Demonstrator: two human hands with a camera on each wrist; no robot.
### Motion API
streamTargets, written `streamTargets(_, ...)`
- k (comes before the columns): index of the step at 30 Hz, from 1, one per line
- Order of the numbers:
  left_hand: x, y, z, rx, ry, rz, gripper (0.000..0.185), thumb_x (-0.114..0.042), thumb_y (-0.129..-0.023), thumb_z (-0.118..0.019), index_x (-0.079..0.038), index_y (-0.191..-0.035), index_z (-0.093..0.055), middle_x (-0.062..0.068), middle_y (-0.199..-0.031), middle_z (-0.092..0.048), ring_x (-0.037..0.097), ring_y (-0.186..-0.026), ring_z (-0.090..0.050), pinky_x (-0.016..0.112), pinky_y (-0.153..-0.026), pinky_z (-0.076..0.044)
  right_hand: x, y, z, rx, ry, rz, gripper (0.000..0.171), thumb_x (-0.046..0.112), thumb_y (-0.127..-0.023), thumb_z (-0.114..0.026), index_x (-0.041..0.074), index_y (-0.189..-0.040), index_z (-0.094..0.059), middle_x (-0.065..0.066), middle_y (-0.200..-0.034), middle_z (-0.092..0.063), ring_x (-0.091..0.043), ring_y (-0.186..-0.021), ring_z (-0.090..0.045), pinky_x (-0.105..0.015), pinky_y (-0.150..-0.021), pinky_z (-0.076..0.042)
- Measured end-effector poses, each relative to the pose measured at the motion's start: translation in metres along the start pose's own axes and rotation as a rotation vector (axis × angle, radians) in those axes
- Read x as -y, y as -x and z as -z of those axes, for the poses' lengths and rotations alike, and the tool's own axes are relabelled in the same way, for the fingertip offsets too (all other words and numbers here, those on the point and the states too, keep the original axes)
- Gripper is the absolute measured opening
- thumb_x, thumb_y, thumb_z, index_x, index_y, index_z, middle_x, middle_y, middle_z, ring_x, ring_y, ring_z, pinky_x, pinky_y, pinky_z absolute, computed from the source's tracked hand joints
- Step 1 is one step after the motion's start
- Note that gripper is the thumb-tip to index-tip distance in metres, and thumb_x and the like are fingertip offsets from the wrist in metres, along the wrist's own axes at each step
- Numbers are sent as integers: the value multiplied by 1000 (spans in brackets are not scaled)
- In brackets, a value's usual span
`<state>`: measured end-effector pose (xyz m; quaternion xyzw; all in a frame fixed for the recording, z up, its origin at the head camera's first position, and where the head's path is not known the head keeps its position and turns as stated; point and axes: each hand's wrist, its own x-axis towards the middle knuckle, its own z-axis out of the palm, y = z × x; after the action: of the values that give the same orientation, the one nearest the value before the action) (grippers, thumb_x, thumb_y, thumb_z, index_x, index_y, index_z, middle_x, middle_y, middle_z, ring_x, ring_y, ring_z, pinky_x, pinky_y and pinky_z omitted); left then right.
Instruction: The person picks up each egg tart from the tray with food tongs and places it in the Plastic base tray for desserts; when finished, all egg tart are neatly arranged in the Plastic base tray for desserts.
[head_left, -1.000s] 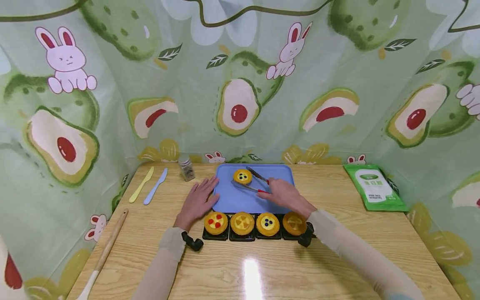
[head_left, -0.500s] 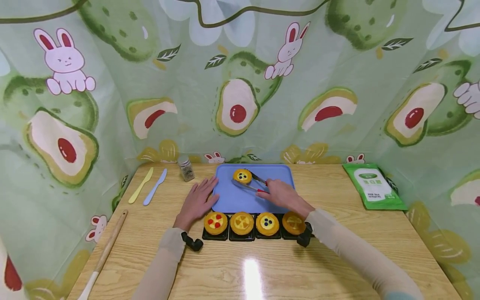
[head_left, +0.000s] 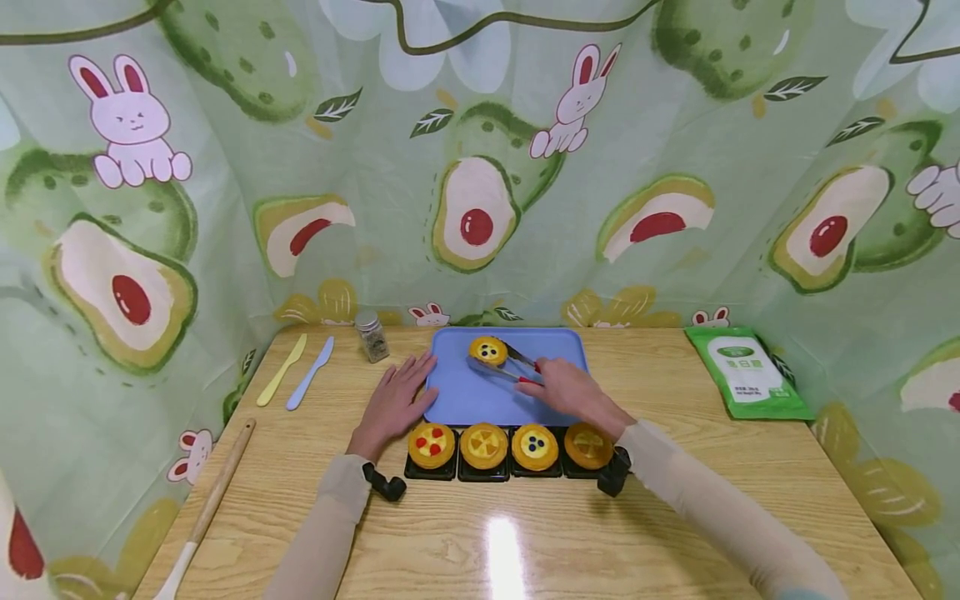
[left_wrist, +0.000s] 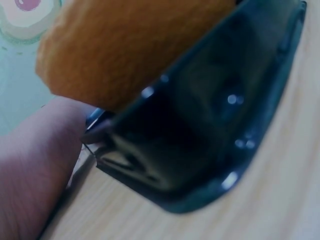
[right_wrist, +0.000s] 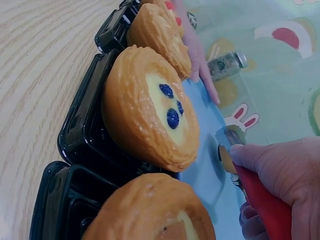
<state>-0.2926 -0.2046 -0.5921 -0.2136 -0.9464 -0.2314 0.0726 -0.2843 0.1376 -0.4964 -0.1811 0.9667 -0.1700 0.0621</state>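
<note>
My right hand [head_left: 573, 390] holds a pair of tongs [head_left: 501, 374] by its red handle [right_wrist: 262, 202]. The tong arms lie on either side of a blueberry-topped egg tart [head_left: 487, 351], near the back of the blue tray [head_left: 465, 407]. The tart looks slightly tilted; whether it is clear of the tray I cannot tell. At the tray's left edge rests my left hand [head_left: 393, 402], fingers extended and holding nothing. Only part of that arm [left_wrist: 35, 160] appears in the left wrist view, where a tart [left_wrist: 125, 45] in its black holder [left_wrist: 190, 130] blocks the rest.
In front of the tray stands a row of tarts in black holders, including a red-topped tart [head_left: 432, 445] and a blueberry tart [head_left: 536, 448]. Leftward lie a yellow knife [head_left: 282, 371], a blue knife [head_left: 311, 374], a shaker [head_left: 372, 337] and a wooden-handled utensil [head_left: 217, 492]. A green packet [head_left: 748, 373] lies right.
The far tong arm has closed in against the tart. The tart has then shifted slightly right and tilted, along with the tongs and my right hand. My left hand stays in place.
</note>
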Motion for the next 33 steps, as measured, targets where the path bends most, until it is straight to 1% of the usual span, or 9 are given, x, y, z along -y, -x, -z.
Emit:
streamTargets(7,6,-2,-5,21,-29,0,69,-58,-108,-41,-23,-167,-30,-4,-172,-26,31,-159,-24,60,-126,-14,-2,11,9,-27,16,-10,46,53,-100,-66,10,-86,-57,1,-64,-43,-14,-51,-44,-28,-47,-31)
streamTargets(15,-1,-1,1,31,-5,18,68,-54,-108,-44,-23,-167,-29,-4,-172,-26,31,-159,-23,59,-127,-12,-4,24,15,-35,-13,-27,47,54,-98,-68,11,-83,-58,1,-64,-41,-15,-51,-42,-29,-47,-30)
streamTargets(22,-1,-1,2,34,-11,19,68,-55,-108,-43,-24,-167,-28,-5,-172,-25,30,-159,-23,58,-128,-12,-9,39,24,-57,-16,-48,45,53,-97,-71,13,-83,-58,1,-63,-40,-16,-52,-43,-30,-47,-30)
streamTargets(26,-1,0,1,32,-7,21,69,-55,-108,-43,-24,-167,-28,-5,-172,-25,30,-159,-23,57,-128,-12,-13,50,32,-74,-24,-44,46,53,-96,-71,13,-80,-56,1,-63,-38,-17,-52,-41,-30,-49,-29)
streamTargets(33,-1,0,0,13,4,1,68,-52,-108,-45,-21,-167,-31,-1,-172,-28,34,-158,-25,61,-126,-13,-20,77,42,-127,-26,-47,51,53,-95,-74,13,-74,-50,2,-61,-34,-16,-50,-38,-30,-49,-27)
